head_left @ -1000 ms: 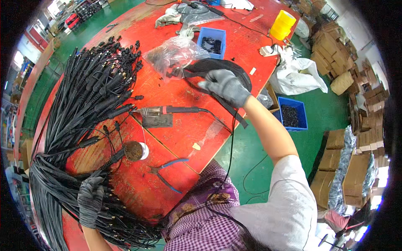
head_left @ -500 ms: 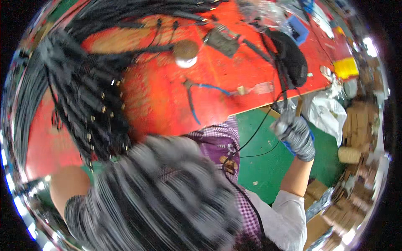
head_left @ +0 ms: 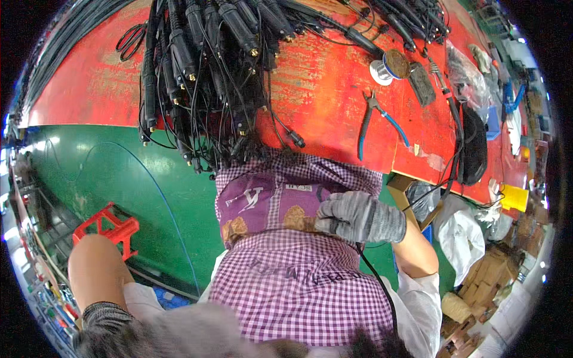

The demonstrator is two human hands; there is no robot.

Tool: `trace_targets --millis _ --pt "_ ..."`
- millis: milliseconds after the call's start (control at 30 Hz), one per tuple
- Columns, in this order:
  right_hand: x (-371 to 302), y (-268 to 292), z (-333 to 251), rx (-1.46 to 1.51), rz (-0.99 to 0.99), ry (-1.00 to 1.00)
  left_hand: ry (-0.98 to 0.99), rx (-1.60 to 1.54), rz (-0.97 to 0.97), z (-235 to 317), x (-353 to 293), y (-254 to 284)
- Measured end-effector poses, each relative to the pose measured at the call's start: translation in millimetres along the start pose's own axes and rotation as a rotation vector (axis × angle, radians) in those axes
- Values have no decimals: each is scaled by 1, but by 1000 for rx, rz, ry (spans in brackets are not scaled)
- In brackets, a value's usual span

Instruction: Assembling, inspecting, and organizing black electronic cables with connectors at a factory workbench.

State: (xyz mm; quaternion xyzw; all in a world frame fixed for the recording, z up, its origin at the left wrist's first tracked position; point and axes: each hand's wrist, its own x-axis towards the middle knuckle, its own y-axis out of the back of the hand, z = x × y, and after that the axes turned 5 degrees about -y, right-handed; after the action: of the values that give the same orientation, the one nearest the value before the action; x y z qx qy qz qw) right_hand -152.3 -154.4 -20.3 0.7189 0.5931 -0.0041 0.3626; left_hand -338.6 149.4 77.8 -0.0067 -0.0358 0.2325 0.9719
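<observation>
My right hand (head_left: 361,218), in a grey knit glove, is in front of the purple checked apron (head_left: 298,280) with its fingers curled closed. What it holds, if anything, is hidden. A thin black cable (head_left: 377,275) runs from beneath this hand down across the apron. My left hand (head_left: 179,331), also gloved, is raised close at the lower edge, blurred, its fingers not readable. Ahead, a heap of black cable assemblies (head_left: 191,53) with brass-coloured tips hangs over the near edge of the red table (head_left: 322,113). Blue-handled cutting pliers (head_left: 373,113) lie open on the table.
A solder spool (head_left: 382,71), a dark block (head_left: 422,85) and a soldering iron (head_left: 441,80) are at the table's right. A black pouch-like thing (head_left: 474,146) lies near its right edge. A red plastic stool (head_left: 110,227) stands on the green floor. Cardboard pieces (head_left: 492,271) are at right.
The view has turned, shifting the table's things rightward. My right hand has come from beside the table edge to the apron. My left hand has dropped from the middle toward the lower edge.
</observation>
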Motion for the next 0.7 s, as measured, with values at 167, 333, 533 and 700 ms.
trace_targets --millis 167,333,533,700 --pt "41 -1 9 48 418 80 -179 -46 10 -30 29 -21" --pt "78 41 27 -270 553 25 -276 709 -111 -22 72 32" --pt "179 139 60 -704 812 -442 61 488 -20 -111 79 63" --pt "206 184 81 -842 723 -685 225 436 -11 -137 78 75"
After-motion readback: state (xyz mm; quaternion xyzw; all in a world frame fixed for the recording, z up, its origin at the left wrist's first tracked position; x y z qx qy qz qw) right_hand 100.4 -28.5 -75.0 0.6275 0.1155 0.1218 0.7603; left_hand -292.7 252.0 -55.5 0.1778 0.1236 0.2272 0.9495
